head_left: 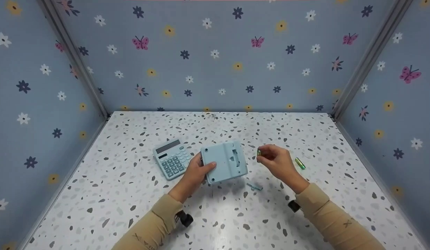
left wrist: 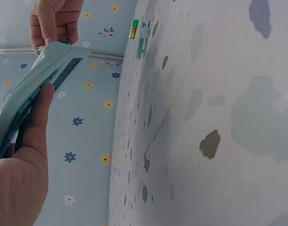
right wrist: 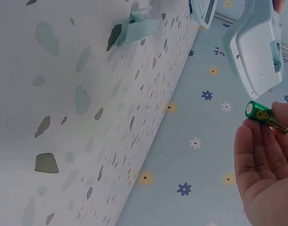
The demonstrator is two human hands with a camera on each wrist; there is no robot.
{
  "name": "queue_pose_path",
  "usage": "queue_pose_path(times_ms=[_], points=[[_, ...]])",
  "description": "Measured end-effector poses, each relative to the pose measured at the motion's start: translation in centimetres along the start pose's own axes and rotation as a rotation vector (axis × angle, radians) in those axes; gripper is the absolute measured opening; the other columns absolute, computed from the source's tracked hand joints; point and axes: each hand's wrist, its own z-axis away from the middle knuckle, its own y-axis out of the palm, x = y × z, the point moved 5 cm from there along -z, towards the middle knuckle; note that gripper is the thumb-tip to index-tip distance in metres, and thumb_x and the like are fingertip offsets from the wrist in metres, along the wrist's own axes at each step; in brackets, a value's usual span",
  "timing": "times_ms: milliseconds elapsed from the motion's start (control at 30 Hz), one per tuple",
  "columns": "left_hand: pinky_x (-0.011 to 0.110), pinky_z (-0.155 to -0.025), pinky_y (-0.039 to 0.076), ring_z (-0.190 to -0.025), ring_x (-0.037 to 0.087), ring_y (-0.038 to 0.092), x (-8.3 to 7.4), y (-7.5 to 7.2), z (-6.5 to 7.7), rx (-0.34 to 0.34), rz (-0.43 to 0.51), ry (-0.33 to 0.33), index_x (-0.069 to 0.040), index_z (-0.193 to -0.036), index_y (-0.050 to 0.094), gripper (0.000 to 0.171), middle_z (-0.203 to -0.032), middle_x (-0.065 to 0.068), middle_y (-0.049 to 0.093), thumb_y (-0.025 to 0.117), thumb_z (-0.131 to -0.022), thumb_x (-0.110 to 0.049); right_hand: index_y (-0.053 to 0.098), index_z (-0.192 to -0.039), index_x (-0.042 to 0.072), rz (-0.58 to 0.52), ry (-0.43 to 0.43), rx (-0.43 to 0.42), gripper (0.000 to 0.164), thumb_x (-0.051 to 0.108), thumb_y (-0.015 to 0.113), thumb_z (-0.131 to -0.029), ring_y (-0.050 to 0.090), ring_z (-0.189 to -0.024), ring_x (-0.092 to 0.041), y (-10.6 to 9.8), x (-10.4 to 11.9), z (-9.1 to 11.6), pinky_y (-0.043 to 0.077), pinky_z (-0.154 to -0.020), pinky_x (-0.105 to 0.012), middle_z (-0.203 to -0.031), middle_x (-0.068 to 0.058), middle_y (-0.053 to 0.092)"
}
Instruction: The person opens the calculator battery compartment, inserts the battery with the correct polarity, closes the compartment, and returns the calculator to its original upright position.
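My left hand (head_left: pixel 196 170) grips a light blue calculator (head_left: pixel 220 170) by its left side, thumb across its back. The back faces up, and its battery slot (head_left: pixel 235 158) lies uncovered near the right edge. To the right of it, my right hand (head_left: pixel 278 162) pinches a green battery (right wrist: pixel 262 114) between thumb and fingers, apart from the calculator in the head view. On the table below the slot lies a small blue battery cover (head_left: pixel 254 186). A second green battery (head_left: pixel 300 163) rests on the table to the right of my right hand.
Another light blue calculator (head_left: pixel 172 159) lies keys up on the speckled white table (head_left: pixel 221 215), just left of my left hand. Flower-patterned blue panels (head_left: pixel 215 69) wall in the table at the back and both sides.
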Motion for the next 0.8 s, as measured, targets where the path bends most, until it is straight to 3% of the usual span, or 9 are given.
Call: queue_pose_path(times_ms=[300,467,800], points=[[0.027,-0.076,0.059,-0.101,0.016,0.072,0.0,0.1,-0.1,0.005,-0.016,-0.004,-0.01,-0.162,0.042,0.053,-0.144,0.016,0.067,0.058,-0.111,-0.013,0.076,-0.121,0.001,-0.01,0.009,0.006,0.024,0.002,0.079,-0.097,0.073,-0.089,-0.018,0.3,0.4,0.0,0.059,-0.078,-0.017,-0.105,-0.014,0.079],[0.032,-0.089,0.064,-0.114,0.02,0.073,0.0,0.3,0.0,0.009,-0.014,0.0,-0.01,-0.163,0.04,0.055,-0.151,0.017,0.063,0.059,-0.111,-0.013,0.076,-0.121,0.001,-0.027,-0.004,0.009,0.025,0.003,0.08,-0.096,0.073,-0.089,-0.019,0.4,0.8,0.0,0.059,-0.078,-0.017,-0.104,-0.013,0.079],[0.042,-0.106,0.061,-0.132,0.026,0.066,0.3,0.5,-0.3,0.009,-0.009,-0.005,-0.009,-0.163,0.04,0.057,-0.157,0.018,0.059,0.06,-0.111,-0.013,0.077,-0.121,0.001,-0.071,-0.026,0.007,0.024,0.002,0.079,-0.097,0.073,-0.088,-0.016,1.1,1.3,0.1,0.059,-0.079,-0.018,-0.104,-0.015,0.079]])
